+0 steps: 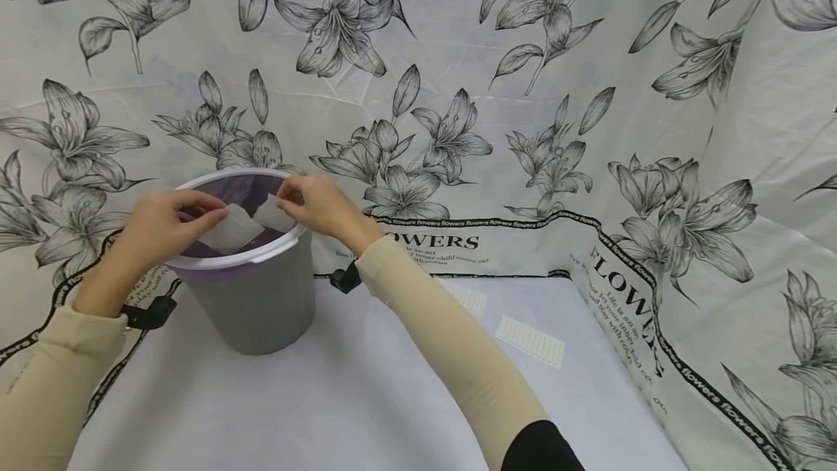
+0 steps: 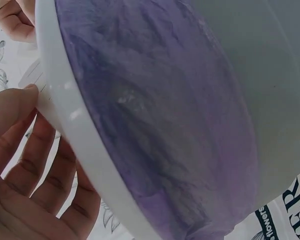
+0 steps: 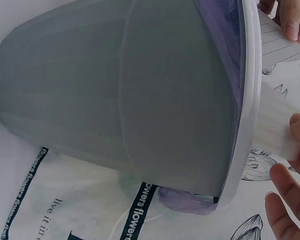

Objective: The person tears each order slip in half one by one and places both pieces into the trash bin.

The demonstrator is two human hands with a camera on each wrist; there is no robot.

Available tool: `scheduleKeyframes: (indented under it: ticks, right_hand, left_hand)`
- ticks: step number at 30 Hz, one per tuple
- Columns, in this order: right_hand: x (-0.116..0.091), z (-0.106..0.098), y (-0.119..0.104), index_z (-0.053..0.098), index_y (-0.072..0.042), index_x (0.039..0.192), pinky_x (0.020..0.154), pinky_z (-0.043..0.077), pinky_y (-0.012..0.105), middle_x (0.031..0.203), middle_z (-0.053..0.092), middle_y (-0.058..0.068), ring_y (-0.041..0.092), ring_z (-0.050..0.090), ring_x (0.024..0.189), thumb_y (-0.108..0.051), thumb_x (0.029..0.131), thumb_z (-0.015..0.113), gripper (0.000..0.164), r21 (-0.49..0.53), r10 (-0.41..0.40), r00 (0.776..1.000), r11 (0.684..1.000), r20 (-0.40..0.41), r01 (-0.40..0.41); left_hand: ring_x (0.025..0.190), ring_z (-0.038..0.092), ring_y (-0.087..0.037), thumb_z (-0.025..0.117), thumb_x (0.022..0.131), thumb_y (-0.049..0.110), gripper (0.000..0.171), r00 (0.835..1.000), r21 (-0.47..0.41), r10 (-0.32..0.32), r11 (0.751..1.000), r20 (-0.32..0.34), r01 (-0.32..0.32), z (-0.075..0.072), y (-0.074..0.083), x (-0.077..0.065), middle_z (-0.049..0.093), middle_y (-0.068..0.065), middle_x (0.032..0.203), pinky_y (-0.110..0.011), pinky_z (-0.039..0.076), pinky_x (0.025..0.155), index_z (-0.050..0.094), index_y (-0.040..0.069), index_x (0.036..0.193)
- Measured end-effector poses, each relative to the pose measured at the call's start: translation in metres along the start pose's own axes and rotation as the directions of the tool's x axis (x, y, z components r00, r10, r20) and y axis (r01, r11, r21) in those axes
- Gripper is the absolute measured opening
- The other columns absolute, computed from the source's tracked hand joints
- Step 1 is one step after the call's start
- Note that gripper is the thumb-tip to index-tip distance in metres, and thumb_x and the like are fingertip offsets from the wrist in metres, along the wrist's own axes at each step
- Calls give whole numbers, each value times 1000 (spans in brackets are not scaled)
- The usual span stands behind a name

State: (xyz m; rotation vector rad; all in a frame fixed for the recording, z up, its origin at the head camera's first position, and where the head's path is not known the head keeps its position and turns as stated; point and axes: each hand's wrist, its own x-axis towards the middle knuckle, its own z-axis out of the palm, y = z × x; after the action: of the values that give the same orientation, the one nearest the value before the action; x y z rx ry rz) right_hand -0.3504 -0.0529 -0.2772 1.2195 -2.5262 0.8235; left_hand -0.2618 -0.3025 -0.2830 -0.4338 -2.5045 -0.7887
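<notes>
In the head view, a grey trash bin with a white rim and a purple bag liner stands on the left part of the table. My left hand pinches a piece of lined paper over the bin's mouth. Another paper piece is pinched by my right hand at the right side of the rim. Both pieces also appear beyond the rim in the right wrist view: the lined piece above, the paler piece below. The bin's bottom inside is hidden.
Right of the bin, a pale lined strip lies on the white table. A second strip lies behind it, partly covered by my right sleeve. Flower-printed cloth hangs behind and to the right.
</notes>
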Motion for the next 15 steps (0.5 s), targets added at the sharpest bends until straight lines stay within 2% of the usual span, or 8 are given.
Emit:
scheduleKeyframes:
  ticks: [8, 12, 15]
  right_hand:
    - [-5, -3, -1, 72, -9, 115, 86, 50, 11, 108, 76, 2, 7, 69, 97, -20, 101, 67, 18, -6, 8, 1000, 1000, 2, -8]
    - [-12, -10, 0, 71, -10, 117, 92, 49, 15, 110, 75, 1, 9, 68, 102, -22, 102, 66, 20, -23, 10, 1000, 1000, 25, -10]
    - [-20, -19, 4, 70, -10, 118, 95, 50, 19, 113, 74, 2, 11, 68, 105, -23, 103, 65, 21, -42, 6, 999, 999, 36, -5]
  left_hand:
    - [74, 55, 14, 75, 95, 16, 17, 1000, 22, 13, 1000, 15, -14, -2, 3, -3, 76, -18, 97, -6, 45, 64, 78, 5, 107]
    - [71, 60, 7, 77, 93, 13, 14, 997, 78, 75, 994, 5, -75, -2, 7, -5, 77, -12, 91, -8, 46, 62, 79, 6, 105]
    - [73, 65, -3, 79, 90, 11, 15, 989, 112, 145, 984, -28, -142, 0, 14, -7, 77, -11, 91, -8, 46, 64, 79, 6, 104]
